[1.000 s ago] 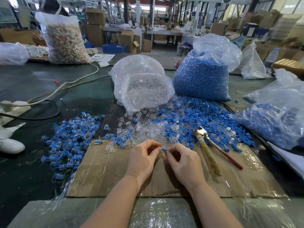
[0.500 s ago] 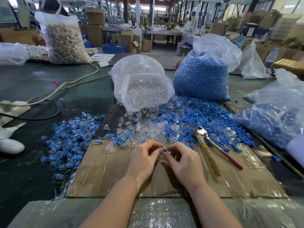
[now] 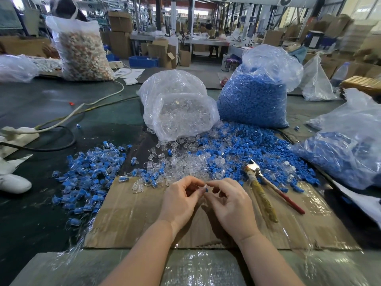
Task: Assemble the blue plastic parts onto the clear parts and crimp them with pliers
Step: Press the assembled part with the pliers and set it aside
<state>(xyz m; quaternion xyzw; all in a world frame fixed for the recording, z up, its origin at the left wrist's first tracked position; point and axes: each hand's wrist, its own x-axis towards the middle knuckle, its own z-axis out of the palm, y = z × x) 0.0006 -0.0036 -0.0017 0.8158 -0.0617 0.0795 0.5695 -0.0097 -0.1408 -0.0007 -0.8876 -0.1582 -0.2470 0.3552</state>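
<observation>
Where fingertips meet, blue part (image 3: pixel 206 189) mid-grip.

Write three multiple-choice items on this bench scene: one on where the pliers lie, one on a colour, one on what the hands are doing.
1. Where do the pliers lie?
A. right of the hands, on the cardboard
B. inside the clear bag
C. left of the hands, on the cable

2. What colour fills the tall bag behind the loose pile?
A. red
B. blue
C. yellow

3. What are the left hand and right hand doing?
A. both lie flat on the cardboard
B. the right grips the pliers
C. both pinch a small part between the fingertips

Key: 1 A, the pliers rest untouched beside the right hand with their jaws toward the pile; 2 B, the bag is packed with blue pieces; 3 C, the fingertips meet on a clear and blue part above the cardboard.
</observation>
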